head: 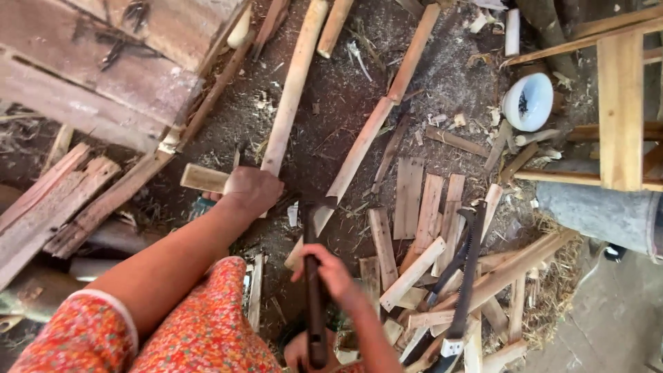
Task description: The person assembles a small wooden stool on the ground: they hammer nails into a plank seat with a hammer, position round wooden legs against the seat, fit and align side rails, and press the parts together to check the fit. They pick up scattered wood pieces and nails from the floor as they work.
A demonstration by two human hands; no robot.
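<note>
Gripping a short pale wooden block (205,178), the person's left hand (252,188) closes over one end of it, just left of the frame's centre, with the bare forearm running down toward the lower left over a red flowered garment (200,331). Lower, near the bottom centre, the right hand (331,273) is wrapped around the dark handle of a chopping knife (315,276) (its blade points up the frame, toward a long split strip of wood (362,148)). That strip lies diagonally on the dirt floor (331,90), from the centre toward the upper middle. A round pale pole (293,86) runs beside it, from the left hand up to the top edge. Right of the knife lies a heap of flat cut slats (414,207), with a dark saw (466,276) resting across them. A white bowl (528,101) sits in the upper right, beside a wooden stool frame (620,103). Weathered planks (97,76) fill the upper left corner. Sawdust and chips are scattered over the floor.
</note>
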